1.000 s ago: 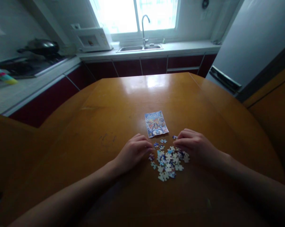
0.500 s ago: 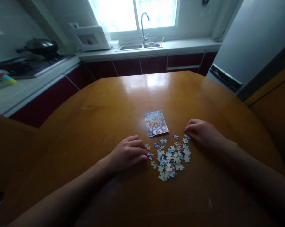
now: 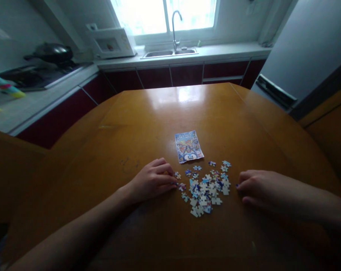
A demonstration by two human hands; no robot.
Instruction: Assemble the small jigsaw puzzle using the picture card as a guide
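Many loose jigsaw puzzle pieces (image 3: 205, 192) lie in a heap on the table, some picture side up and others pale side up. My left hand (image 3: 153, 177) rests at the heap's left edge, its fingers curled in; a small bluish puzzle piece shows at the fingertips, mostly hidden. To the right of the heap, my right hand (image 3: 257, 188) pinches a puzzle piece (image 3: 237, 185), of which only a dark blue edge shows. Just beyond the heap is a picture sheet (image 3: 188, 146) printed with a colourful cartoon scene.
The wooden table (image 3: 147, 124) has rounded sides. Past it are a counter with a sink (image 3: 159, 54) and tap, a white microwave (image 3: 110, 43), a stove with a dark pan (image 3: 53, 52) at left, and a grey refrigerator (image 3: 308, 49) at right.
My right hand has moved toward me and a little right, away from the heap's far right corner, with the puzzle piece in it. My left hand has barely moved.
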